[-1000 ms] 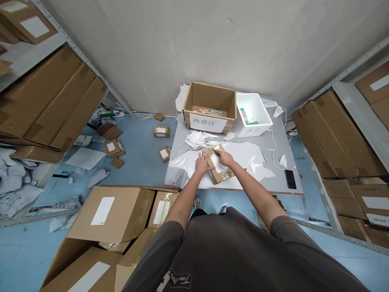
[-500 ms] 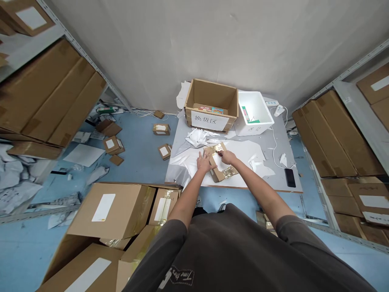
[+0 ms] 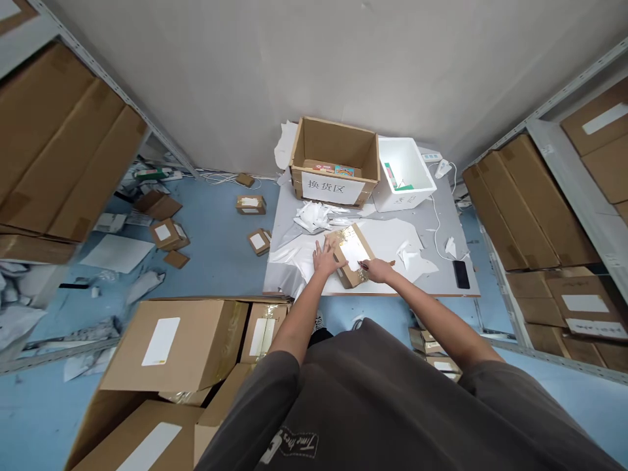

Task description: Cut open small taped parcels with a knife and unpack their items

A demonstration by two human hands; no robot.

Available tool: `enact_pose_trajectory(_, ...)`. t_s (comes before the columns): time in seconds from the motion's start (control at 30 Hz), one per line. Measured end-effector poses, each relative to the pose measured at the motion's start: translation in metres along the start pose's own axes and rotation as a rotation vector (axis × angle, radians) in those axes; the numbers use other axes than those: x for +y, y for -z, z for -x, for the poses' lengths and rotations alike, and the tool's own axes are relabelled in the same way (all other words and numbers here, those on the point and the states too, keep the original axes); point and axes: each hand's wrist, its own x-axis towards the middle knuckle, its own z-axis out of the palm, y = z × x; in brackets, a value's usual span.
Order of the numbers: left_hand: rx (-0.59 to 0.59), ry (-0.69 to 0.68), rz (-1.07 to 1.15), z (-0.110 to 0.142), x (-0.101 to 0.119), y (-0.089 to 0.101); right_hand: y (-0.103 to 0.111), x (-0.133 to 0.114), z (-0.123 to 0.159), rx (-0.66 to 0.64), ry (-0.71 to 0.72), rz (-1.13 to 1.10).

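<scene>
currently i'm standing at a grey table (image 3: 447, 226), and a plain grey wall (image 3: 318, 59) is rising behind it. a white sheet (image 3: 392, 239) is covering the middle, while crumpled white paper (image 3: 314, 216) is lying beyond my hands. at the back, an open carton (image 3: 338, 145) with a sign is standing beside a white foam box (image 3: 403, 200); a black phone (image 3: 461, 274) is lying near the right end. brown boxes (image 3: 534, 203) are filling shelves on both sides, and small parcels (image 3: 250, 205) are sitting on the blue floor (image 3: 210, 219) to the left.

the taped carton (image 3: 352, 256) is resting at an angle on the white sheet, between my hands — brown cardboard, with a white label (image 3: 355, 244) and shiny tape catching the light around it. my left hand (image 3: 324, 260) is touching its left side, fingers spreading. my right hand (image 3: 378, 270) is gripping a small dark tool (image 3: 364, 265) by the label's near end — whether the tip is touching, i can't tell. the two hands are working apart.
</scene>
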Motion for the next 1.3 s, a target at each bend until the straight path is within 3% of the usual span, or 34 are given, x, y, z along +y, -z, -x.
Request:
enact_pose_trajectory(0.2,0.014,0.015,0.019,-0.001,0.001,0.0,-0.033,0.011,0.039,0.0,-0.038,-0.032)
enact_pose_trajectory(0.33,0.016,0.018,0.002,-0.001,0.002,-0.002,-0.044,0.013,0.053,-0.035,-0.066,-0.053)
enact_pose_trajectory(0.47,0.048,0.019,-0.044,-0.001,0.002,-0.004,-0.057,0.014,0.066,0.015,-0.088,-0.095)
enact_pose_trajectory(0.63,0.027,0.028,-0.106,0.0,0.007,-0.001,-0.069,0.008,0.073,0.0,-0.121,-0.116)
enact_pose_trajectory(0.77,0.082,0.018,-0.181,0.005,0.018,0.003,-0.071,0.003,0.073,0.018,-0.124,-0.136)
enact_pose_trajectory(0.83,0.047,-0.123,-0.237,0.009,0.026,0.004,-0.072,0.005,0.073,0.024,-0.115,-0.143)
enact_pose_trajectory(0.93,-0.175,-0.51,-0.308,0.011,0.038,0.004,-0.076,0.014,0.074,0.054,-0.1,-0.137)
enact_pose_trajectory(1.0,-0.269,-0.641,-0.338,0.01,0.046,0.002,-0.079,0.024,0.075,0.076,-0.076,-0.139)
enact_pose_trajectory(1.3,-0.328,-0.339,-0.448,0.003,0.097,-0.011,-0.095,0.063,0.087,0.149,-0.024,-0.238)
